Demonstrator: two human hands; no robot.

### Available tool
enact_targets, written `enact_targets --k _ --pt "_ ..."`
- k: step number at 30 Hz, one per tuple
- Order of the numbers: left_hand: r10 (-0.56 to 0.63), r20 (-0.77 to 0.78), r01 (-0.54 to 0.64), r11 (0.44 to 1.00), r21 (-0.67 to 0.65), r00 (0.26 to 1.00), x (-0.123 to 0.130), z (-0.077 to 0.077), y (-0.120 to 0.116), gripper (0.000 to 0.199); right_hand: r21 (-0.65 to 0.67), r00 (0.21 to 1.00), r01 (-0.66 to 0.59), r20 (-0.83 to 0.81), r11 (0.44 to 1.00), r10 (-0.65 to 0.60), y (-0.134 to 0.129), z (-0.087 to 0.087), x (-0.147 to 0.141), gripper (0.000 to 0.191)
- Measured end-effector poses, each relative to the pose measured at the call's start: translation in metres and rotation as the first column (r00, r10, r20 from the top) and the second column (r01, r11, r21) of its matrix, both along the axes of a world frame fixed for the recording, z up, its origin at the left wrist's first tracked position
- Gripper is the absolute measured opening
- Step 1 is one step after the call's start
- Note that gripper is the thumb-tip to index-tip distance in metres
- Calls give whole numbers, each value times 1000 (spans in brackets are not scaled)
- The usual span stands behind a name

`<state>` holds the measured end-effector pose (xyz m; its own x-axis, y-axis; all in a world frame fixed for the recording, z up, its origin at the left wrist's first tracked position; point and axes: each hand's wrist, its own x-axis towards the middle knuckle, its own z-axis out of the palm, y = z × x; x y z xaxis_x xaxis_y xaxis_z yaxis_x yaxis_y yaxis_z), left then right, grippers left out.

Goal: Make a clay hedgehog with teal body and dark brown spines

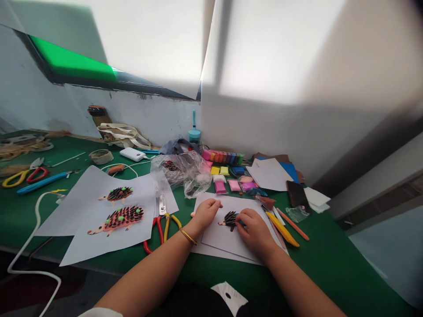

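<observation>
A small hedgehog figure [228, 219] with dark spines and a pale snout lies on white paper [218, 245]. My left hand [206, 213] rests on the paper just left of and above it, fingers curled together; whatever the fingertips may hold is too small to make out. Over the figure's right end, my right hand [255, 228] has its fingers bent and pressed together, touching it. These fingers hide part of the figure, and anything between them is out of sight. A bit of blue shows beside the right fingertips.
Red-and-yellow-handled scissors [163, 215] lie by my left forearm. Further left, paper sheets [79, 211] bear two finished-looking hedgehogs [124, 219]. Colourful clay packets [220, 186] and a plastic bag [185, 169] sit behind. A yellow cutter [282, 230] and phone [297, 195] are to the right.
</observation>
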<state>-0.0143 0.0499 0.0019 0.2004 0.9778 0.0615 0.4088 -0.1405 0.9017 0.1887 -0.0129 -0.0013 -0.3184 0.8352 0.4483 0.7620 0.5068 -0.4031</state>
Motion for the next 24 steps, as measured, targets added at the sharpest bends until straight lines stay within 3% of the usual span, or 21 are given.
enact_targets --k 24 --pt "-16 -1 16 1000 26 1000 0 3 -2 37 -71 999 12 -41 997 -15 1 -1 -1 12"
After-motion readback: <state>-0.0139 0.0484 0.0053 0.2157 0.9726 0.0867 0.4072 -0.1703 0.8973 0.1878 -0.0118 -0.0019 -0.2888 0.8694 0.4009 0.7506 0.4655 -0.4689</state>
